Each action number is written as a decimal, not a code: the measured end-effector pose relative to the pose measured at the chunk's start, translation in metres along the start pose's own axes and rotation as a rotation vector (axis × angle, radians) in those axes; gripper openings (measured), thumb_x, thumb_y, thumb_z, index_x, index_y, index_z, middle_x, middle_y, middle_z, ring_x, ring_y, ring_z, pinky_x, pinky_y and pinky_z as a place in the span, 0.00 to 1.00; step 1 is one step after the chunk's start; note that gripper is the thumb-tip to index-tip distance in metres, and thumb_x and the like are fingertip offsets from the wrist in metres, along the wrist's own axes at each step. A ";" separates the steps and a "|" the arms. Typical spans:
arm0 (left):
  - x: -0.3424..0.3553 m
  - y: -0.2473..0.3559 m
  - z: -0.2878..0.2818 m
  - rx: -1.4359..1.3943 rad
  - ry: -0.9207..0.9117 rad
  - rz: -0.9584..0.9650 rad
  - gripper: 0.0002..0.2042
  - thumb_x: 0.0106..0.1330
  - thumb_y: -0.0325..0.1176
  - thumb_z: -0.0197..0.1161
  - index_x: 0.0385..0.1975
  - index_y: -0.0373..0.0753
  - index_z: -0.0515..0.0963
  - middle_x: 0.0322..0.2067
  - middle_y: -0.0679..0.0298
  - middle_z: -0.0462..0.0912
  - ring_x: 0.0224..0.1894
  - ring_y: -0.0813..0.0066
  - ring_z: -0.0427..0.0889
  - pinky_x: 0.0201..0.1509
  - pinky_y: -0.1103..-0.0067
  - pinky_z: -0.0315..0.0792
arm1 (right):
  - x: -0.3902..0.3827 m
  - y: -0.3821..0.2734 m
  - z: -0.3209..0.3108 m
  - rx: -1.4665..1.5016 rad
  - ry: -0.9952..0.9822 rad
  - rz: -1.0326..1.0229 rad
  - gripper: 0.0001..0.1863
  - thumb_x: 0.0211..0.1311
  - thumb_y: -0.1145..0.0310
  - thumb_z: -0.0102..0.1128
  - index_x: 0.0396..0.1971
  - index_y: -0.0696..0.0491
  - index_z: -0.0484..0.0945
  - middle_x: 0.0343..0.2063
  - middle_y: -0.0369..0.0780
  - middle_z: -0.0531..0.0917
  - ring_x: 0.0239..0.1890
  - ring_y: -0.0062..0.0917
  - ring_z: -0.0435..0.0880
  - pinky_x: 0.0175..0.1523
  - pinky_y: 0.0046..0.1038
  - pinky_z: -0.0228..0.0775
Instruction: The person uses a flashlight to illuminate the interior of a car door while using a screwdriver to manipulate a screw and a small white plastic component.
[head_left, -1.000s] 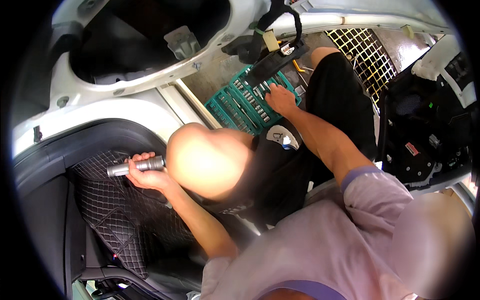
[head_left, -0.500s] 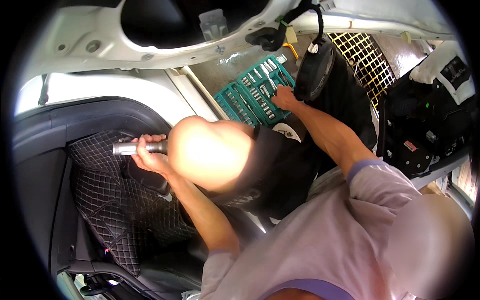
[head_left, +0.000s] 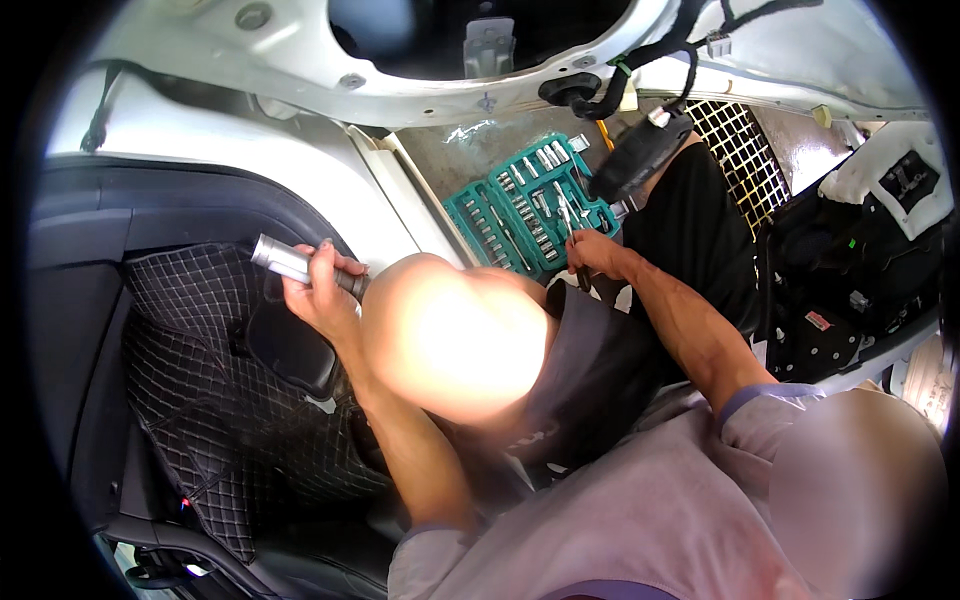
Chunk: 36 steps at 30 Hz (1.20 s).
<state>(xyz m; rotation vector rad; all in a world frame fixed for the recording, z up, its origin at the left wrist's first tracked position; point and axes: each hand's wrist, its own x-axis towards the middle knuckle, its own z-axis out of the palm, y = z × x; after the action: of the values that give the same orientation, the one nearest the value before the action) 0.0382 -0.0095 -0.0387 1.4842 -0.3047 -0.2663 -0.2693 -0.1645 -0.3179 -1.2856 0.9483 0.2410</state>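
My left hand is wrapped round a silver metal cylinder with a darker grey end, beside my bent, brightly lit knee. My right hand is closed on a ratchet wrench with a silver shaft; its dark handle end sticks out below my fingers. Just beyond this hand lies an open green socket set case. Rows of silver sockets and thin bits fill its slots. The ratchet's silver end overlaps the case in view, so I cannot tell whether they touch.
A white car body panel with a large hole and a hanging black cable runs across the top. Quilted black floor mats lie at left. A black shoe, yellow grating and dark interior parts are at right.
My right hand has drawn back from the case toward me, with the ratchet wrench now showing in it. The silver cylinder in my left hand has tilted, its free end higher. The view has shifted slightly.
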 end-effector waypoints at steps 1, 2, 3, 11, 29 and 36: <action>-0.001 -0.002 -0.002 0.021 -0.015 -0.002 0.08 0.64 0.27 0.62 0.37 0.31 0.71 0.18 0.63 0.73 0.16 0.76 0.74 0.22 0.78 0.70 | -0.008 -0.011 0.002 0.068 -0.021 0.063 0.05 0.52 0.76 0.57 0.30 0.54 0.75 0.24 0.38 0.79 0.26 0.25 0.80 0.27 0.30 0.70; 0.000 -0.002 -0.002 0.042 -0.037 -0.003 0.08 0.64 0.27 0.62 0.37 0.31 0.72 0.18 0.63 0.73 0.16 0.76 0.74 0.22 0.79 0.69 | -0.014 -0.019 0.004 0.026 0.035 0.016 0.12 0.63 0.62 0.60 0.25 0.55 0.76 0.21 0.37 0.79 0.23 0.23 0.79 0.27 0.29 0.69; 0.001 -0.002 -0.004 0.060 -0.057 -0.008 0.08 0.64 0.27 0.62 0.36 0.31 0.72 0.18 0.64 0.73 0.16 0.76 0.74 0.22 0.79 0.68 | -0.018 -0.030 0.007 0.023 0.043 0.039 0.17 0.65 0.57 0.59 0.24 0.55 0.78 0.19 0.37 0.79 0.22 0.24 0.78 0.26 0.29 0.69; -0.006 0.005 -0.001 0.061 -0.063 0.003 0.08 0.66 0.29 0.64 0.34 0.32 0.72 0.17 0.65 0.73 0.16 0.78 0.73 0.20 0.80 0.66 | -0.026 -0.040 0.040 -0.325 0.198 -0.033 0.24 0.75 0.51 0.47 0.46 0.58 0.78 0.33 0.51 0.85 0.35 0.45 0.87 0.45 0.45 0.77; -0.007 0.002 -0.003 0.090 -0.077 0.042 0.09 0.68 0.30 0.64 0.36 0.30 0.75 0.18 0.65 0.75 0.18 0.80 0.73 0.23 0.82 0.65 | 0.026 -0.011 0.005 -0.556 0.763 -0.176 0.23 0.73 0.54 0.50 0.31 0.60 0.80 0.30 0.55 0.83 0.38 0.55 0.82 0.44 0.50 0.71; -0.007 0.000 -0.004 0.120 -0.092 0.055 0.09 0.67 0.30 0.66 0.37 0.31 0.75 0.20 0.66 0.76 0.18 0.80 0.74 0.24 0.82 0.65 | 0.024 -0.029 0.005 -0.561 0.751 -0.092 0.24 0.73 0.54 0.49 0.27 0.58 0.83 0.30 0.54 0.84 0.38 0.53 0.83 0.47 0.50 0.73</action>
<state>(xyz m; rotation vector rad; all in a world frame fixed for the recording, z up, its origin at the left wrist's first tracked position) 0.0328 -0.0032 -0.0397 1.5819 -0.4420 -0.2766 -0.2336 -0.1772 -0.3149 -1.9978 1.5132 -0.0736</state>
